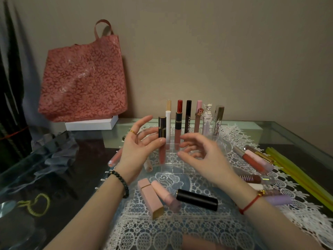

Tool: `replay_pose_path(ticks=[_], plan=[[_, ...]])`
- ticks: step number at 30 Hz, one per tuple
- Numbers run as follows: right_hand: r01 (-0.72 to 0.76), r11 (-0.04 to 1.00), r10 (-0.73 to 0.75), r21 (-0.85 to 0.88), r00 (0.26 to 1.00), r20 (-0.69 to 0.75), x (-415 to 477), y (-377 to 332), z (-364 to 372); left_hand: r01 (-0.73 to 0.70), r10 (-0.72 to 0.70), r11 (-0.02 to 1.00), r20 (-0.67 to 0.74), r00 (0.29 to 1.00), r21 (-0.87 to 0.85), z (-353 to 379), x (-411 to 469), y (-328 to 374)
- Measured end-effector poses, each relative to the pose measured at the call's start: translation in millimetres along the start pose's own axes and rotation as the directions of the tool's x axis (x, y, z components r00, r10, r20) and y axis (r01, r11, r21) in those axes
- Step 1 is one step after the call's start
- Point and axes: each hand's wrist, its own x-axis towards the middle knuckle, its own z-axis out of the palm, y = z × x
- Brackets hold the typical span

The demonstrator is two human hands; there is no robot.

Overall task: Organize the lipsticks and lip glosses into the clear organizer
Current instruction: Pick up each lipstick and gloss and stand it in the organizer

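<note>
— Biggest first?
— Glass worktop (281, 130); red floral bag (82, 78) by the far left corner; lace mat (180, 231) down the middle.
— Clear organizer (180, 166)?
— On the mat toward the far edge, upright tubes (188, 116) along its back row.
— Hands?
— Left hand (138, 147) raised, fingers fanned, thumb tip against an upright black-capped gloss (161, 127) at the organizer's front left corner; grip pinching or merely touching, cannot tell. Right hand (207, 156) hovering over the organizer, fingers loosely curled, grip released.
— Loose ones?
— Pink lipstick (149, 197) and black lipstick (197, 199) lying toward the near edge; more glosses (255, 159) toward the right edge.
</note>
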Motion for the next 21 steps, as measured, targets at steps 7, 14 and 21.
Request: replay_pose_path(ticks=[7,14,21], plan=[[0.071,0.985,-0.055,0.16,0.993,-0.102,3.1,-10.5,4.9,-0.017,0.013,0.999,0.11,0.994,0.034,13.2,-4.7,-3.3],[0.102,0.982,-0.08,0.16,0.988,-0.134,2.8,-14.1,5.4,-0.087,0.07,0.992,0.176,0.982,0.092,22.4,-10.8,-5.1],[0.06,0.991,-0.026,0.121,0.964,-0.265,17.7,-18.9,-20.6,-0.131,0.062,0.839,0.147,0.987,0.528,6.9,-8.8,-4.4]])
